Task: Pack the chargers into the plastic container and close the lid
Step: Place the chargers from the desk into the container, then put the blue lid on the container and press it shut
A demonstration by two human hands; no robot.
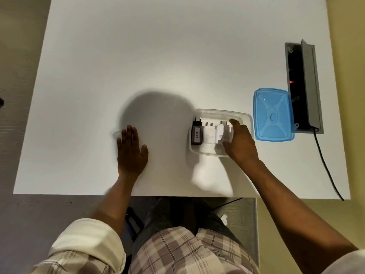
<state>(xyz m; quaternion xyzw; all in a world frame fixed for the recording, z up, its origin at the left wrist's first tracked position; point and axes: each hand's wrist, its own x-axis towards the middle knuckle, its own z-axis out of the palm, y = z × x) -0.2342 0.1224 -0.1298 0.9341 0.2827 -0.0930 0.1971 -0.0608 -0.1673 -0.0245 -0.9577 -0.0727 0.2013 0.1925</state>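
A clear plastic container point(245, 117) sits on the white table point(138, 56), right of centre. Inside lie a black charger point(197, 134) at the left, a white charger point(209, 134) beside it, and another white charger point(222, 132) to its right. My right hand point(240, 141) reaches into the container and covers its right part, fingers on that right-hand white charger. The blue lid point(273, 114) lies flat on the table just right of the container. My left hand point(131, 149) rests flat on the table, palm down, well left of the container.
A recessed grey socket box point(308, 76) with its flap raised sits at the table's right edge, behind the lid. A black cable point(325, 167) runs from it toward the table's near edge. My head's shadow falls on the table between my hands.
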